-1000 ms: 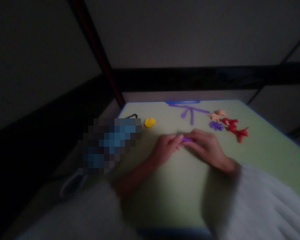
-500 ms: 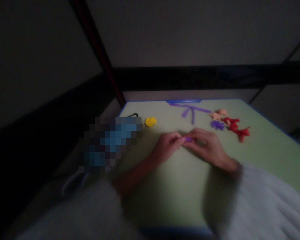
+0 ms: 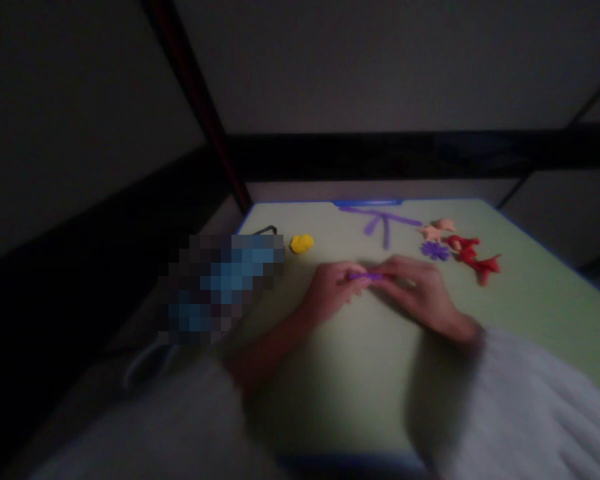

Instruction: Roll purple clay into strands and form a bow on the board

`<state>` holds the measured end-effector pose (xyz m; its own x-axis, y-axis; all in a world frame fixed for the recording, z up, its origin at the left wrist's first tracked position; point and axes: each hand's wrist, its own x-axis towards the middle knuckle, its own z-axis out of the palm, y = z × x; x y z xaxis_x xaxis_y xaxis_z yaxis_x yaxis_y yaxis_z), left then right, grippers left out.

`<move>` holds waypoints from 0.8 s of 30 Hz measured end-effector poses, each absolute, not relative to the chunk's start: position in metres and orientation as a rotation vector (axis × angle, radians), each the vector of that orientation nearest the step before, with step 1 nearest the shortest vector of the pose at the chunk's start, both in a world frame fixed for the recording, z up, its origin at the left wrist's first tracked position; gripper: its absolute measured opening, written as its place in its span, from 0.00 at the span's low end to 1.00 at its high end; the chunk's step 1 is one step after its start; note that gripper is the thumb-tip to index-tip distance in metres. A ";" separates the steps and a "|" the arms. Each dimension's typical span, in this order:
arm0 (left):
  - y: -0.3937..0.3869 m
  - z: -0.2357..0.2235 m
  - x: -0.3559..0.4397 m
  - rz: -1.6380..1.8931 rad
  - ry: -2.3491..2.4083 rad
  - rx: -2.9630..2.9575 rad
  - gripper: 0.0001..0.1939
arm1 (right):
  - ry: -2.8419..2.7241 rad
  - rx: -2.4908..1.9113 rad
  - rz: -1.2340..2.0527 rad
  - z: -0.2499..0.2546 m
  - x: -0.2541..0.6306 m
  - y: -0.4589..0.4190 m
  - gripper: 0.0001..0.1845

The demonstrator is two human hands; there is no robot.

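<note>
A small purple strip (image 3: 366,276), which looks like modelling clay, is pinched between both hands over the middle of the table. The fingertips of my left hand (image 3: 334,283) close on its left end. My right hand (image 3: 417,290) grips the other end with thumb and fingers, and the two hands meet there. Beyond them lie long purple strips (image 3: 386,230) laid out in a branching shape. To the right of these sits a purple flower-like piece (image 3: 435,251). Dim light and blur hide the strip's finer shape.
On the pale green table (image 3: 350,373), a yellow lump (image 3: 301,243) lies left of the hands. Peach pieces (image 3: 433,232) and red pieces (image 3: 485,265) lie at the right. A pixelated blue item (image 3: 235,277) covers the left edge. A wall (image 3: 380,67) stands behind.
More of the purple strip shows now, as a thin line across the fingertips. My left thumb has shifted off it, and the fingers of both hands have moved slightly. The other pieces stay put.
</note>
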<state>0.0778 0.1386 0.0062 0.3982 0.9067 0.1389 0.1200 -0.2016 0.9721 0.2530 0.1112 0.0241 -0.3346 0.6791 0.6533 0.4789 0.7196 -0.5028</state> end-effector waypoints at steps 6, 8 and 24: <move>0.135 0.006 0.080 0.930 0.931 1.649 0.16 | -2.115 -0.974 0.228 0.025 0.253 0.110 0.15; 0.135 0.006 0.080 0.933 0.940 1.639 0.19 | -2.133 -0.984 0.221 0.025 0.253 0.110 0.16; 0.136 0.007 0.081 0.954 1.002 1.662 0.21 | -2.085 -0.988 0.324 0.022 0.251 0.110 0.10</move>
